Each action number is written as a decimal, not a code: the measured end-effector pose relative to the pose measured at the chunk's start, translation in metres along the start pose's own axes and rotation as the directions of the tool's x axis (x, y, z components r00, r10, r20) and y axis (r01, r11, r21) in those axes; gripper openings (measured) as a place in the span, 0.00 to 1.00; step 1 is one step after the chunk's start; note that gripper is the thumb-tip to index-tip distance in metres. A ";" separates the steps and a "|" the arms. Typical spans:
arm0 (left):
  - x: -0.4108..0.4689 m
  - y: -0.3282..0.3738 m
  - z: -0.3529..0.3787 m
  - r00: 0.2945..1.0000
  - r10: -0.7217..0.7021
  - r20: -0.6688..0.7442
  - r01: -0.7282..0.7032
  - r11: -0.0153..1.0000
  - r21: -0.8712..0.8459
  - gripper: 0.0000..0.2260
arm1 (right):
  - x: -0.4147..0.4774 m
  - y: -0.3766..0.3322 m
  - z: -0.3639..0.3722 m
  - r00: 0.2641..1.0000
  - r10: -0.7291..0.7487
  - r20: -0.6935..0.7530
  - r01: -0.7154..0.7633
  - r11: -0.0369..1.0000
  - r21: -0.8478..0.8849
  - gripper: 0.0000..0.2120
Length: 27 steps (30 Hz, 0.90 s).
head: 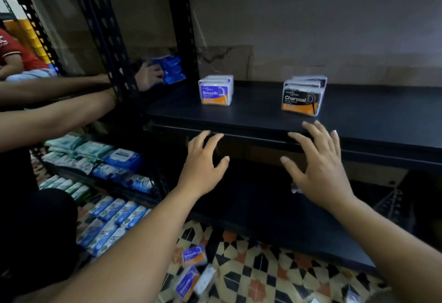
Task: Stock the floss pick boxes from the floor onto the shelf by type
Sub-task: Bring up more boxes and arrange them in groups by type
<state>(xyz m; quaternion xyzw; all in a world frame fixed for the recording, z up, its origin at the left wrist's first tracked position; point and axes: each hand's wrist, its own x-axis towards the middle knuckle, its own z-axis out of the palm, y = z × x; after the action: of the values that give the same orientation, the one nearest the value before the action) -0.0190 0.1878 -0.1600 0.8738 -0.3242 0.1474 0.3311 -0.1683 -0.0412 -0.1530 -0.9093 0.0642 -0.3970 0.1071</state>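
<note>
On the black shelf (263, 113), a stack of blue Smooth floss pick boxes (216, 90) stands to the left and a stack of black Charcoal floss pick boxes (303, 95) well apart to the right. Near its front edge, the left hand (204, 159) and right hand (319, 161) hover with fingers spread, grasping nothing. Down on the patterned tile floor (263, 266), more Smooth boxes (193, 256) lie scattered. Far left, another person's hand (148, 75) holds blue packets (171, 68) on the neighbouring rack.

A shop stockroom; black metal shelving (263, 113) carries boxed floss picks (216, 90); packaged wipes (114, 159) fill neighbouring racks above patterned floor tiles (258, 266).
</note>
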 end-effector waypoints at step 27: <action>-0.161 -0.053 0.148 0.189 -0.261 0.947 -0.186 0.937 0.295 0.32 | -0.144 0.088 0.030 0.055 0.270 0.961 0.067 0.960 -0.273 0.26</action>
<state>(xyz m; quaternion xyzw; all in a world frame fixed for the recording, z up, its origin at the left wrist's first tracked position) -0.0976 0.1936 -0.3704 0.8159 -0.4066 -0.3968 -0.1074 -0.2466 -0.0929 -0.2966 -0.9309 0.0860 0.3531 0.0366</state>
